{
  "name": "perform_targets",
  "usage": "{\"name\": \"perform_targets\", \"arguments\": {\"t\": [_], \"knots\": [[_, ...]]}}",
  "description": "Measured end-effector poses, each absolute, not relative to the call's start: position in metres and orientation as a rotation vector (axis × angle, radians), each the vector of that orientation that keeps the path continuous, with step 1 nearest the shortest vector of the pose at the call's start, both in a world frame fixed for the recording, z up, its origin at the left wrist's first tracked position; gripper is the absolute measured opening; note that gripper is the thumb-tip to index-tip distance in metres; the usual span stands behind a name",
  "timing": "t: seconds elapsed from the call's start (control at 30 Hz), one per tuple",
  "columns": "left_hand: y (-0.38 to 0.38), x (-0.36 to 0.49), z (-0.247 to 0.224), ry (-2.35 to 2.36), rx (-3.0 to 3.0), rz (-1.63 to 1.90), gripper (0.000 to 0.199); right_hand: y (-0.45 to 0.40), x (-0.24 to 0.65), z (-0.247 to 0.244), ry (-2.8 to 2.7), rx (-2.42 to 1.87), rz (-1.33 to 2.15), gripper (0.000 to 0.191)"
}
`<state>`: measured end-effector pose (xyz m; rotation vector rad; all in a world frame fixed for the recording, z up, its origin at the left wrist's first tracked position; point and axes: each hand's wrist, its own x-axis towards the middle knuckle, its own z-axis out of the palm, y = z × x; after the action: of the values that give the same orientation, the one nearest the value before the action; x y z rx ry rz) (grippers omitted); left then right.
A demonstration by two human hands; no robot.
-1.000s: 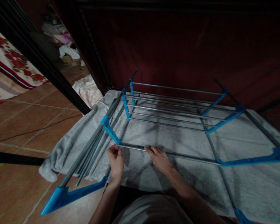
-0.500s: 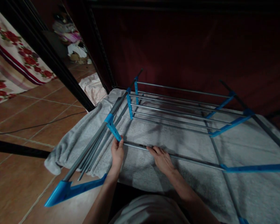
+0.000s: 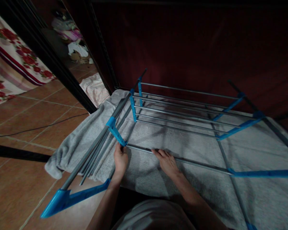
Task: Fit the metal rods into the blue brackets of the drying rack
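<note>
A rack of grey metal tubes and blue plastic brackets lies across a grey blanket (image 3: 148, 174). My left hand (image 3: 120, 157) is closed on the lower end of a blue bracket (image 3: 116, 132), where a long grey tube (image 3: 196, 163) meets it. Farther right, my right hand (image 3: 166, 162) grips that same tube, its fingers over the top. The tube's right end meets another blue bracket (image 3: 264, 173). Behind my hands, several thinner rods (image 3: 177, 112) span between blue side pieces. Loose grey tubes (image 3: 96, 159) lie bunched beside the left side tube.
Black metal bars (image 3: 19, 151) cross the left side over a tiled floor (image 3: 21, 179) with a dark cable. A dark red panel (image 3: 187, 48) stands behind the rack. Flowered fabric (image 3: 21, 54) hangs at the left, and piled cloths (image 3: 67, 28) lie farther back.
The lower left blue corner piece has shifted slightly left and down. My left thumb no longer shows over the bracket's end. My right hand stays on the tube.
</note>
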<state>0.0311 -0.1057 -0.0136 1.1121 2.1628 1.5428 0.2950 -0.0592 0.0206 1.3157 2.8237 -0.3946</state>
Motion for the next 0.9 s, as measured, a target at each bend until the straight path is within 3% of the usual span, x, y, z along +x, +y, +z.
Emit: {"name": "perform_targets", "arguments": {"t": [0.9], "knots": [[-0.11,0.037,-0.003,2.221,1.077,1.457,0.038,-0.061,0.294,0.021,2.812,1.31,-0.445,0.062]]}}
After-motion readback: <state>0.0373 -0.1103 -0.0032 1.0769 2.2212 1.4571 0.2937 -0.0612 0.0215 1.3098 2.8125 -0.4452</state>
